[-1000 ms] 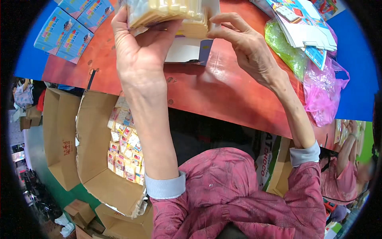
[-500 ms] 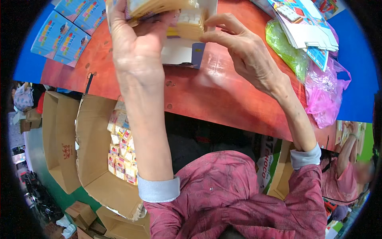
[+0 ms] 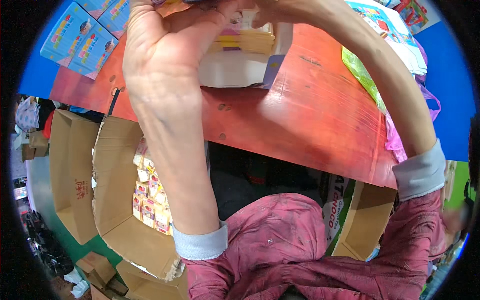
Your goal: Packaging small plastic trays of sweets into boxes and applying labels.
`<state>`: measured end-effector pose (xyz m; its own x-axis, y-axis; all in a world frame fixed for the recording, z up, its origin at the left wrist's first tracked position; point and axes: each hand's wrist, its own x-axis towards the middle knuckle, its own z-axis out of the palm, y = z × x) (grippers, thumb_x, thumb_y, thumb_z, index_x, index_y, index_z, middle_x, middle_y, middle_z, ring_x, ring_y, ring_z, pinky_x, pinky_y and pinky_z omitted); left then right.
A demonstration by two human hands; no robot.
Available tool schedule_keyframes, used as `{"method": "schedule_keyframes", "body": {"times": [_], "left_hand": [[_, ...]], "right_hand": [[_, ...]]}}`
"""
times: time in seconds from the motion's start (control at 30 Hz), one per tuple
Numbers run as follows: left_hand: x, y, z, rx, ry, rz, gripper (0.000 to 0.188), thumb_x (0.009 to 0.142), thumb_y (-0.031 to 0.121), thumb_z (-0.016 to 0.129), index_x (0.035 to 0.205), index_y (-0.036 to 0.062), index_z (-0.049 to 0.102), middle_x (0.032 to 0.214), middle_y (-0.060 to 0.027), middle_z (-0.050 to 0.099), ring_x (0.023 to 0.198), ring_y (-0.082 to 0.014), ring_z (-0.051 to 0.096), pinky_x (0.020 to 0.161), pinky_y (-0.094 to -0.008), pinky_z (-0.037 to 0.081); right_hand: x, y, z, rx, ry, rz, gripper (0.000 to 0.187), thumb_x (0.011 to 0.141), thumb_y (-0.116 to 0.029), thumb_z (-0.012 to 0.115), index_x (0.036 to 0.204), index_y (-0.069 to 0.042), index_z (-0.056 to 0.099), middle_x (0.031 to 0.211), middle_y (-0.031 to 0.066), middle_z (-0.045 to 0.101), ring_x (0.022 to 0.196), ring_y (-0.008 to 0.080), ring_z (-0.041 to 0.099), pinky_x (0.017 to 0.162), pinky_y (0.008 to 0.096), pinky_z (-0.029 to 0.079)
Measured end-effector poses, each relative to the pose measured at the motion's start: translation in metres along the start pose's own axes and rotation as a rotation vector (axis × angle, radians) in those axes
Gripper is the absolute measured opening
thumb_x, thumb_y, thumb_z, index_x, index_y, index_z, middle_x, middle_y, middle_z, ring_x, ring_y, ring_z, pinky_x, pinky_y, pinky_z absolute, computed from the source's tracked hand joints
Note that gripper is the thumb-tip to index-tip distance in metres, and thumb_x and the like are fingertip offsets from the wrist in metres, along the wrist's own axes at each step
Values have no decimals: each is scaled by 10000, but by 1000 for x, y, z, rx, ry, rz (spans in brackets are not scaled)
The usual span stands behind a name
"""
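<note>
At the top edge my left hand (image 3: 170, 45) is palm up, its fingers curled round a stack of small wrapped packets (image 3: 172, 8) that the frame partly cuts off. Just right of it a small open carton (image 3: 232, 72), white inside with a purple side, sits on the red table. Several thin yellowish packets (image 3: 252, 40) stand in a row inside it. My right hand (image 3: 287, 11) reaches over from the right, with a fingertip down at the packets' upper edge. Most of its fingers are out of frame, so their grip is hidden.
Blue printed boxes (image 3: 77, 37) stand at the left of the red table (image 3: 310, 110). Flat printed cartons (image 3: 400, 45) lie over green and pink plastic bags (image 3: 395, 135) at right. Below the left edge, a large cardboard box (image 3: 120, 190) holds many small packets (image 3: 150, 200).
My right hand has moved up and left, over the packets in the carton, and its forearm now arches across the right side. My left hand, with its stack, has shifted slightly left.
</note>
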<state>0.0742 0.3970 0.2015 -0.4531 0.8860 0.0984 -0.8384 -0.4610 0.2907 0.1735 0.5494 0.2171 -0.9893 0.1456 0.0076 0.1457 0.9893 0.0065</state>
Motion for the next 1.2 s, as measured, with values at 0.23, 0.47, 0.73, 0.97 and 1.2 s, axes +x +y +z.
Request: {"method": "schedule_keyframes", "body": {"times": [0.23, 0.47, 0.73, 0.97, 1.2], "left_hand": [[-1, 3, -8, 34, 45, 32, 479, 839, 288, 599, 1194, -16, 489, 1202, -168, 547, 1123, -302, 489, 970, -459, 396], [2, -2, 3, 105, 192, 207, 462, 827, 266, 629, 1167, -20, 503, 1174, -171, 560, 1092, -291, 513, 935, -437, 436], [-10, -1, 1, 115, 250, 298, 432, 821, 223, 641, 1157, -14, 509, 1147, -158, 574, 1066, -275, 534, 922, -429, 450], [-13, -4, -2, 114, 237, 302, 410, 817, 191, 645, 1151, -6, 513, 1132, -141, 584, 1044, -258, 550, 912, -415, 459], [-13, -11, -6, 144, 231, 297, 391, 812, 158, 649, 1145, 1, 517, 1117, -124, 594, 1022, -240, 566, 903, -401, 468]], "right_hand": [[47, 12, 44, -53, -330, -84, 397, 711, -173, 689, 1042, -23, 530, 987, 147, 566, 901, 328, 547, 780, 394, 459], [45, 26, 55, 51, -246, -160, 423, 689, -175, 701, 1052, -35, 536, 1000, 152, 571, 926, 317, 550, 794, 404, 456], [43, 38, 55, 206, 210, -475, 454, 663, -178, 714, 1064, -49, 543, 1014, 157, 577, 955, 305, 554, 809, 416, 454], [72, 42, 61, 278, -141, -332, 580, 644, -173, 728, 1177, -88, 517, 1126, 163, 554, 1056, 316, 520, 881, 418, 424], [52, 43, 74, 112, 135, -405, 527, 674, -199, 736, 1161, -96, 562, 1161, 142, 571, 1015, 264, 541, 911, 337, 418]]}}
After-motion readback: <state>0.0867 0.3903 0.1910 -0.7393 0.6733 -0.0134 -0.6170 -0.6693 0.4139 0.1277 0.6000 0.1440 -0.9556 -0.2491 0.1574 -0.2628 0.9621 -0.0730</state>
